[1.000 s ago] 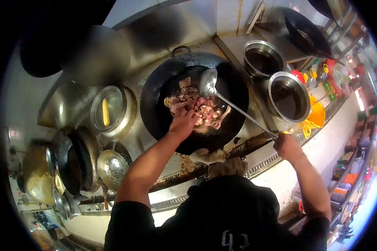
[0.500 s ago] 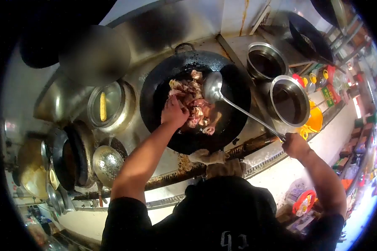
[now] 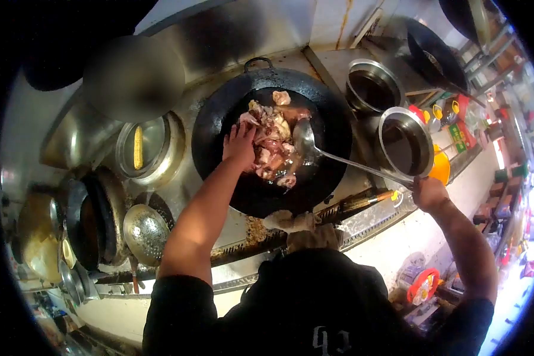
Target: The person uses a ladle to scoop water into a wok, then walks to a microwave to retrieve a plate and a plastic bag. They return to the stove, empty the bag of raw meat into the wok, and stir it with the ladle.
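In a large black wok lies a heap of raw meat chunks, some with bone showing. My left hand touches the left side of the heap, its fingers stretched out and a little spread. My right hand is closed around the end of a long-handled metal ladle. The ladle's bowl rests against the right side of the meat.
Two metal pots of dark liquid stand right of the wok. To the left are a pot of water with a corn cob in it and a perforated strainer. A folded cloth lies at the wok's near edge.
My left hand has moved slightly left and its fingers have spread out flat. The ladle's bowl has come down lower beside the meat, and the chunks have shifted.
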`<state>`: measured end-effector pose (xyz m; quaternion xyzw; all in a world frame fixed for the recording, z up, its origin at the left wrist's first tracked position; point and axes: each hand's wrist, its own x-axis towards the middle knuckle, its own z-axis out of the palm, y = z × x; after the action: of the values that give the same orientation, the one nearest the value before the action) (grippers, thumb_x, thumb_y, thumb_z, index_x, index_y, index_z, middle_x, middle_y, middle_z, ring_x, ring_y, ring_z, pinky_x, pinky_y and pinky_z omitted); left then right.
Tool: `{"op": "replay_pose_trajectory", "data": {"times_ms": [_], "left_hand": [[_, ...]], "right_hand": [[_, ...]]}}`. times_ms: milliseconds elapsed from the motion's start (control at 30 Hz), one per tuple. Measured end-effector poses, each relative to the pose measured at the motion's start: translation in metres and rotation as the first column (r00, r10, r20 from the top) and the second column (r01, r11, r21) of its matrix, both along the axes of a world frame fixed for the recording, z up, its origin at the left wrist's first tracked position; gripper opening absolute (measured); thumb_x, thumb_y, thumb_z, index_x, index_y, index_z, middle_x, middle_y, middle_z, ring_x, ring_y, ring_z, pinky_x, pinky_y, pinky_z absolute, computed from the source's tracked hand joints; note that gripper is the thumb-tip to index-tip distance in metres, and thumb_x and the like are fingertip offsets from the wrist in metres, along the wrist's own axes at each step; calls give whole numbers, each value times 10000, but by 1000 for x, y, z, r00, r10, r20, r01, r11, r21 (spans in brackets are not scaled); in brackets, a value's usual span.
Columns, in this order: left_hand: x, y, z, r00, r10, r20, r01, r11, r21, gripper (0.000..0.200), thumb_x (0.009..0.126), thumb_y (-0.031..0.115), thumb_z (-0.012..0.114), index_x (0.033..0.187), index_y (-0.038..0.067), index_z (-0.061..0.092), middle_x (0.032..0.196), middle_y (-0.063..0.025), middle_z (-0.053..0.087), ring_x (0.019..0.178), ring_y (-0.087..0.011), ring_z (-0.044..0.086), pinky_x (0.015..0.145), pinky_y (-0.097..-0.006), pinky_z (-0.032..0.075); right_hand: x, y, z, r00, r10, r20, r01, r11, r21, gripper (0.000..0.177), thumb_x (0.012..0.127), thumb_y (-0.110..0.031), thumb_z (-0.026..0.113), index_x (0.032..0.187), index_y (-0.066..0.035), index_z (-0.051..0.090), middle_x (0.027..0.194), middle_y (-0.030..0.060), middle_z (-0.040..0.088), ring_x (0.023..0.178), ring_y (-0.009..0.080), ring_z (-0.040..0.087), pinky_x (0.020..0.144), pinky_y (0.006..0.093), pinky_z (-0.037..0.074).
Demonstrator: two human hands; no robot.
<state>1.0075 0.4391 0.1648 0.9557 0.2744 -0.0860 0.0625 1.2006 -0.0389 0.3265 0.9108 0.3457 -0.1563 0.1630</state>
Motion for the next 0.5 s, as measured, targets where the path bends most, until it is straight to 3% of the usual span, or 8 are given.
{"op": "replay_pose_trajectory", "data": {"times_ms": [100,167,233,300,367,433,467,500], "left_hand": [[2,14,3,997,-68,-34,64,993,-100,589,907,165,517,1465,240,345,1578,-74,205,1451,-309,186,1142,-488,236],[2,17,10,995,-95,-24,93,990,-103,636,874,135,569,1461,246,352,1576,-77,210,1445,-313,204,1136,-490,250],[3,14,15,984,-163,-68,157,984,-86,677,843,112,607,1457,252,359,1578,-78,207,1441,-322,216,1143,-488,234],[6,14,12,983,-167,-75,162,984,-75,696,825,114,632,1454,252,366,1577,-83,210,1440,-326,217,1147,-484,225],[7,12,14,982,-171,-83,166,984,-64,716,807,116,657,1450,252,372,1575,-89,213,1440,-330,218,1152,-481,215],[8,9,23,963,-225,-147,226,974,-10,721,807,164,670,1453,262,367,1571,-104,220,1446,-334,198,1159,-480,191],[9,9,17,963,-225,-148,226,974,-10,721,807,164,670,1453,262,367,1571,-104,220,1446,-334,198,1159,-480,191],[12,10,9,966,-227,-124,231,973,21,740,801,212,684,1461,252,352,1567,-108,229,1443,-338,203,1162,-477,185]], "right_hand": [[-12,5,9,995,-97,-21,98,993,63,181,815,-178,565,831,-17,644,802,221,663,758,405,658,676,480,537],[-20,2,11,998,-27,-62,35,990,135,169,806,-173,575,801,-16,637,798,233,656,769,404,654,678,468,530],[-26,-1,9,991,-58,-121,73,990,120,173,794,-178,602,814,-11,642,809,245,651,795,413,647,688,447,522],[-28,-14,-5,950,-89,-301,155,966,206,213,790,-200,626,866,-2,644,821,239,655,806,402,647,714,430,515],[-28,-33,-31,925,-36,-377,123,970,211,243,784,-204,652,894,12,639,814,233,658,793,386,648,723,418,512],[-33,-44,-51,900,106,-423,81,913,400,229,792,-172,669,886,31,619,810,199,669,769,324,652,721,378,507],[-28,-41,-57,769,638,-35,-584,724,368,234,801,-137,690,949,22,602,799,155,665,648,245,627,608,326,497],[-30,-43,-61,770,638,-35,-583,724,368,234,801,-137,690,949,22,602,799,155,665,648,245,627,608,326,497]]}}
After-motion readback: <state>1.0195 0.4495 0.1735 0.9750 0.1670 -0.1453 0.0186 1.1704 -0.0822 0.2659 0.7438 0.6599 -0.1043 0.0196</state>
